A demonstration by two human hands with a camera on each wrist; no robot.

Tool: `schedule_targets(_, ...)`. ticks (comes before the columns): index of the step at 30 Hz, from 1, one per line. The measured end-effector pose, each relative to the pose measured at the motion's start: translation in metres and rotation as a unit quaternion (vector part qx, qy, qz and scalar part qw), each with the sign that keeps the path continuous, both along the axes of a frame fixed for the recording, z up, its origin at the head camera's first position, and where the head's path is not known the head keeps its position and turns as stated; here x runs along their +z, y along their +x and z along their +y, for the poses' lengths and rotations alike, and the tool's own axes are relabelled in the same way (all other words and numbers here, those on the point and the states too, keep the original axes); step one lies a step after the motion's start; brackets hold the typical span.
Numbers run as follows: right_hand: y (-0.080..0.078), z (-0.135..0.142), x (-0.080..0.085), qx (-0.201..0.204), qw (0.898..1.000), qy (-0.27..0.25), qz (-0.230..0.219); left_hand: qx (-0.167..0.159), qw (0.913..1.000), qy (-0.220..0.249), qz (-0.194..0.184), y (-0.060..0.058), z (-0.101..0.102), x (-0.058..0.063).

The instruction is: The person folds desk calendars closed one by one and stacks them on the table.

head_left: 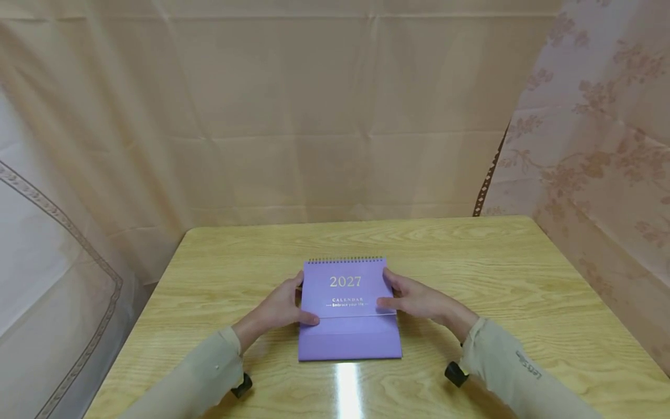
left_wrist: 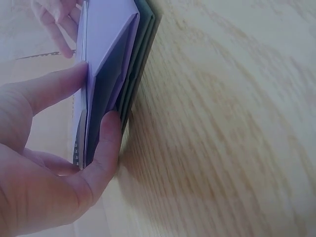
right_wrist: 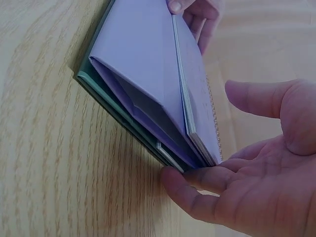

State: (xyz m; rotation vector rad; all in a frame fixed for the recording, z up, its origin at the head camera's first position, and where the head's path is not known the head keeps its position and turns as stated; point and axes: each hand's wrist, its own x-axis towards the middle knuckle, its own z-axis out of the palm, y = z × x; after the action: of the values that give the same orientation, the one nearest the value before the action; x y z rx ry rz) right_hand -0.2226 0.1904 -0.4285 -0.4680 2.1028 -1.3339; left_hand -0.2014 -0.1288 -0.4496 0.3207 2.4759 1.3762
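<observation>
A purple desk calendar (head_left: pixel 348 337) with gold "2027" lettering and a gold spiral along its far edge lies on the table in front of me. Beneath it, a green folded stand with white page edges (right_wrist: pixel 106 91) shows in both wrist views. My left hand (head_left: pixel 282 302) grips the calendar's left side, thumb on the front and fingers at the edge. At the opposite side is my right hand (head_left: pixel 421 299). Its fingertips touch the lower right edges of the stack, while its thumb (right_wrist: pixel 256 98) stands away from the cover in the right wrist view.
The wood-grain table (head_left: pixel 235 250) reaches back to a beige curtain (head_left: pixel 335 116). Patterned cloth (head_left: pixel 602 145) hangs on the right, and a white cloth (head_left: pixel 42 262) with a decorated border on the left. Light reflects off the table near its front.
</observation>
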Motion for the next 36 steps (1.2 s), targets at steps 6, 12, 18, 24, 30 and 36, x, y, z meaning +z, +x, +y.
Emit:
schedule_targets(6, 0.0, -0.001, -0.001, -0.007, 1.0, -0.008, -0.002, -0.009, 0.9999, 0.0, 0.005, 0.001, -0.001, 0.002)
schedule_targets(12, -0.001, -0.002, 0.0, -0.022, 1.0, 0.002, 0.005, -0.011, 0.9999, 0.0, 0.005, 0.001, 0.0, 0.001)
schedule_targets(18, 0.0, -0.001, 0.0, -0.015, 1.0, -0.007, 0.0, -0.001, 0.9998, -0.014, -0.013, 0.002, 0.0, 0.001)
schedule_targets(24, 0.001, 0.0, -0.002, -0.005, 1.0, -0.009, 0.004, -0.008, 0.9997, -0.01, -0.021, 0.002, 0.0, 0.003)
schedule_targets(30, 0.003, -0.002, -0.003, 0.015, 0.992, 0.075, 0.1, -0.034, 0.9991, -0.026, 0.007, 0.001, 0.0, 0.003)
schedule_targets(36, 0.003, -0.001, -0.005, 0.063, 0.952, 0.165, 0.25, -0.055, 0.9899, -0.126, 0.037, 0.005, 0.0, 0.011)
